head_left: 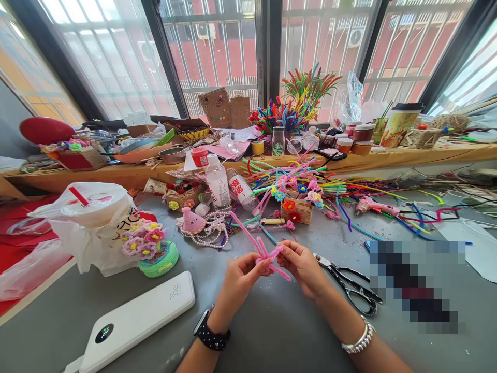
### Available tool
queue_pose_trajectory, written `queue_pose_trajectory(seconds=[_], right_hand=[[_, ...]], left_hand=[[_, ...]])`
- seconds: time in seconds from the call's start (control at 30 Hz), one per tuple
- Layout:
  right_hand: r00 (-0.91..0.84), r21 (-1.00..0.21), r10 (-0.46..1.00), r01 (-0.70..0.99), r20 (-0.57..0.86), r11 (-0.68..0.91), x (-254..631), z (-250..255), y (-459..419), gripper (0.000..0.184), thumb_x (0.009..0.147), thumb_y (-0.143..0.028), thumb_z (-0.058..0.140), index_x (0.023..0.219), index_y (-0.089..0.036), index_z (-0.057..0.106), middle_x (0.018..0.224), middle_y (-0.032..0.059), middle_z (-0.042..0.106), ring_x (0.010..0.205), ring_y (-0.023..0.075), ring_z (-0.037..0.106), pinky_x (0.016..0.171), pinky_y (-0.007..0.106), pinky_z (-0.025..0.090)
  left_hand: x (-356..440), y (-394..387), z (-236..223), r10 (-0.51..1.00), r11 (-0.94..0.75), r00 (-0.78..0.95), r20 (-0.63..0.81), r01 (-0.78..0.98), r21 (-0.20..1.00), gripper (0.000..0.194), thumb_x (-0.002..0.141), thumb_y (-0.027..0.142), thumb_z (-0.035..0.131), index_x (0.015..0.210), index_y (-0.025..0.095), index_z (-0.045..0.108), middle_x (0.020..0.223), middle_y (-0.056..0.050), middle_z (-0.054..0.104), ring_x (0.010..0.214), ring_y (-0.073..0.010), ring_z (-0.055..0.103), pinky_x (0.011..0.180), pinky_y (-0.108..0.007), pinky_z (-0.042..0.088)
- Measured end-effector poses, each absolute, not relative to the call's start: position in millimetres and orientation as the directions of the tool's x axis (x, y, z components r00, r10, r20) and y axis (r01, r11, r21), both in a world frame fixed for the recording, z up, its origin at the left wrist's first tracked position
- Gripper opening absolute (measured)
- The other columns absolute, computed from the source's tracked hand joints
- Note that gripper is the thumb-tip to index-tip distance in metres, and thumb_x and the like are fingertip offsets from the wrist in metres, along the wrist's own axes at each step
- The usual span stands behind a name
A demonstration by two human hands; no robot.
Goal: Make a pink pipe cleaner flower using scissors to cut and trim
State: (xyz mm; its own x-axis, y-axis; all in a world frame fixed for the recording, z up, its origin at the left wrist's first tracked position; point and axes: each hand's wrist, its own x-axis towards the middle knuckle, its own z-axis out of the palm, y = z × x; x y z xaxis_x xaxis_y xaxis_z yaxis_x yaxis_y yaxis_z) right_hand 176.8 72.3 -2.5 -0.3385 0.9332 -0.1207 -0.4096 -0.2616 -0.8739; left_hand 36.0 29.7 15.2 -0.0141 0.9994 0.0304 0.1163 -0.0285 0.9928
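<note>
The step in hand looked to be shaping a cluster of pink fuzzy stems (272,256), held up over the grey table (272,331), well in from its left edge and short of its far edge. The left hand (241,281) pinched the cluster near its middle, thumb against fingers with no gap showing; the right hand (305,267) had thumb and fingertips closed on its right side. A next bend or twist seemed to call for a steady left pinch while the right fingers worked. Scissors (349,282) lay just beside the right forearm. Fingertips covered the cluster's centre, so how the stems joined was unclear; a pixelated patch (417,290) masked something toward the table's right, and the table's near edge was cut off.
</note>
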Motion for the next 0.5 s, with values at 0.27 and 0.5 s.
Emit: queue_pose_trajectory(seconds=[0.27, 0.5], right_hand=[[-0.291, -0.982, 0.946, -0.156, 0.145, 0.102, 180.6, -0.3, 71.0, 0.021, 0.069, -0.032, 0.061, 0.085, -0.020, 0.060, 0.082, 0.0014, 0.058, 0.077, 0.0153, 0.053, 0.069, 0.025, 0.042], [-0.352, -0.973, 0.908, -0.073, 0.229, 0.217, 179.9, 1.5, 67.4, 0.015, 0.073, -0.030, 0.056, 0.083, -0.020, 0.060, 0.079, 0.0016, 0.058, 0.073, 0.0156, 0.054, 0.068, 0.026, 0.042]], left_hand=[[35.1, 33.9, 8.2, 0.998, 0.043, -0.051, -0.037, 0.109, 0.993, 0.021, 0.066, 0.036, 0.061, 0.062, 0.015, 0.061, 0.055, 0.002, 0.059, 0.056, -0.0136, 0.056, 0.055, -0.022, 0.043], [33.6, 34.2, 7.4, 0.998, 0.048, -0.035, -0.044, 0.115, 0.992, 0.022, 0.067, 0.036, 0.060, 0.066, 0.014, 0.062, 0.055, 0.002, 0.057, 0.055, -0.0122, 0.052, 0.054, -0.021, 0.040]])
